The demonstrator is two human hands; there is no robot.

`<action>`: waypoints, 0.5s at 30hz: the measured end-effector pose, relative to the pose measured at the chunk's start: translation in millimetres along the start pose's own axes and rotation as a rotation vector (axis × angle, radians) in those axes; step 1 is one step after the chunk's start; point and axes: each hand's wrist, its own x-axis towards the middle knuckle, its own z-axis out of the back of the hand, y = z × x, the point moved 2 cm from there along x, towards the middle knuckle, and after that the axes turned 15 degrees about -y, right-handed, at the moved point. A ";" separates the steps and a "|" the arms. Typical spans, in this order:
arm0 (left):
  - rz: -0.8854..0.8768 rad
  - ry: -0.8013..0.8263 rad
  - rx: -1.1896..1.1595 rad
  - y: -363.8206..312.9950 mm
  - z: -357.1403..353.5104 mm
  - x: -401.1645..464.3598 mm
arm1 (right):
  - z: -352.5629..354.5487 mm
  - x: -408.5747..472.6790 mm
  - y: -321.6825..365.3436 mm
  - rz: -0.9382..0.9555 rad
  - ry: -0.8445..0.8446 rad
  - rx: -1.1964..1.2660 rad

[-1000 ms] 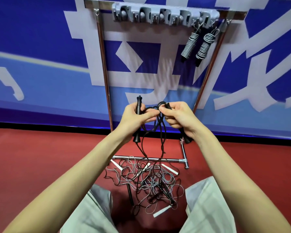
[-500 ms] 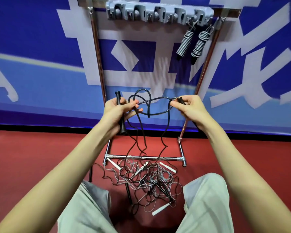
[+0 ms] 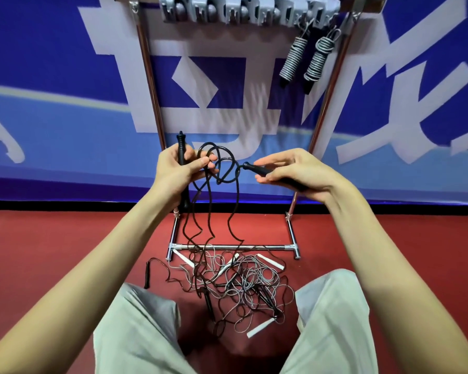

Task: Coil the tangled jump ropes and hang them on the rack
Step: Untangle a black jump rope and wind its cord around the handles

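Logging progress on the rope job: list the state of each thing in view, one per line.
left hand: grips one black handle, upright
right hand: holds the other black handle
black jump rope: looped between the hands, uncoiled
rope pile: tangled on the floor
coiled ropes: two hung
rack: standing

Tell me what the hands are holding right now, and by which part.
One black jump rope, by its handles. The left hand grips one black handle upright; the right hand pinches the other handle. Its cord loops between them.
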 end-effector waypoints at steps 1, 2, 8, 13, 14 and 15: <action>-0.002 0.001 0.006 -0.2 1.5 -0.2 | -0.3 -1.1 1.8 0.015 0.017 -0.010; -0.007 0.003 0.009 -0.4 3.0 0.0 | -1.4 -1.9 3.0 0.023 0.027 -0.016; -0.058 0.075 0.054 -3.6 7.2 -0.3 | -18.5 2.6 7.9 0.222 -0.292 -0.268; -0.044 0.085 0.067 -2.7 9.4 1.4 | -27.6 6.8 13.6 0.355 -0.295 -0.102; -0.039 0.089 0.067 -2.2 9.4 1.0 | -29.8 6.7 14.5 0.354 -0.261 -0.043; -0.036 0.095 0.069 -1.7 9.0 0.3 | -31.5 7.2 15.1 0.360 -0.239 -0.009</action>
